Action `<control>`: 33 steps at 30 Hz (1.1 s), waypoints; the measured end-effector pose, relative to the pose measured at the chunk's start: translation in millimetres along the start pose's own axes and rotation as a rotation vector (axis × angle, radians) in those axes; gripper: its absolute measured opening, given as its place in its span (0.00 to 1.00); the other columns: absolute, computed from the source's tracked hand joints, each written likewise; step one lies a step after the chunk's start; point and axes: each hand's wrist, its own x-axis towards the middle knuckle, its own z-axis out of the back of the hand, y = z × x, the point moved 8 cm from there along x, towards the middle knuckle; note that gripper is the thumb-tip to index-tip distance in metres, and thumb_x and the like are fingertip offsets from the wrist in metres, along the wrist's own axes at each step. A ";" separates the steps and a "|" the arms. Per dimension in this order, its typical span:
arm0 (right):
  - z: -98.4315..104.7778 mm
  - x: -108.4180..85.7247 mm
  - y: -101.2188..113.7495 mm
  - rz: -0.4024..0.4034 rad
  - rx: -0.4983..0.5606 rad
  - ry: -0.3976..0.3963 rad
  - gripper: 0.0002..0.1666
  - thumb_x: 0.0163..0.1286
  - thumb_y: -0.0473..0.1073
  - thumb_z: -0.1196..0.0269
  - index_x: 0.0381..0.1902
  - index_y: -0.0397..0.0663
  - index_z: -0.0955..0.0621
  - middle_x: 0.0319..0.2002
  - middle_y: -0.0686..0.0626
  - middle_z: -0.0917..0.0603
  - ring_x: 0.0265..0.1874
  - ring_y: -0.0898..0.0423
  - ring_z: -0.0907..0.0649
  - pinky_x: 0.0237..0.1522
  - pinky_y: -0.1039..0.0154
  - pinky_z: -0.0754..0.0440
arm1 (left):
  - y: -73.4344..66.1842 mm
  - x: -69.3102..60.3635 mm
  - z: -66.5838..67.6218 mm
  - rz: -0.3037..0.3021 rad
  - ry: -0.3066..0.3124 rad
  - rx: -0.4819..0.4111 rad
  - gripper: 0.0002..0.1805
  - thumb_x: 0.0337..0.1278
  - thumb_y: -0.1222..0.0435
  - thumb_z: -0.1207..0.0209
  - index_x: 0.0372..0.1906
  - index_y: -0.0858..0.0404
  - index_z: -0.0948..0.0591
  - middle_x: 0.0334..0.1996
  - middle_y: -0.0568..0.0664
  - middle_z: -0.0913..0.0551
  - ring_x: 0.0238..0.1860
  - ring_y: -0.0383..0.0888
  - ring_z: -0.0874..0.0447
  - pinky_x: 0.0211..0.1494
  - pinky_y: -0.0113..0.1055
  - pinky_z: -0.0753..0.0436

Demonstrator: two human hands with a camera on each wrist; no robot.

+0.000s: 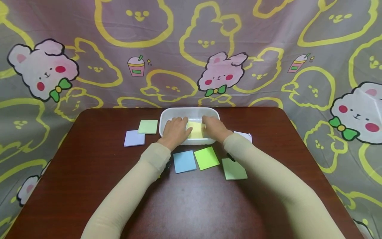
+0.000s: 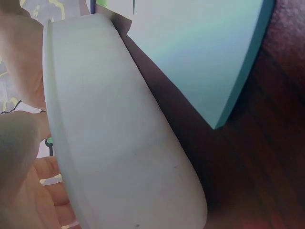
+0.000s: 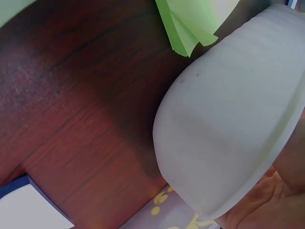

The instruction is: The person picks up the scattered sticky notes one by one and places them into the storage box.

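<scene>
Plain pale yellow pad [image 1: 195, 130] inside rounded white tray [image 1: 197, 142]

One white tray [image 1: 197, 142], seven note pads [image 1: 184, 162] (plus a yellow sliver [image 1: 159, 177]), one table [image 1: 89, 166]

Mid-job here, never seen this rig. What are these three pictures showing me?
There's no robot, just a person's left hand and right hand, both bare. The wide picture comes from a head camera looking forward and down; the other two come from cameras on each wrist. On the table lie paper pads: blue, lime green, darker green, lavender and pale green among them. Both hands are in the white tray, either side of a yellow pad; whether they grip it, I can't tell.
</scene>
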 end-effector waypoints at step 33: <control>8.7 -2.2 11.3 0.028 0.029 0.001 0.18 0.75 0.48 0.39 0.49 0.39 0.18 0.37 0.43 0.12 0.35 0.51 0.15 0.41 0.55 0.16 | -0.9 -1.0 4.5 -0.015 -0.021 0.009 0.19 0.70 0.51 0.42 0.48 0.64 0.20 0.36 0.57 0.16 0.41 0.57 0.16 0.44 0.51 0.19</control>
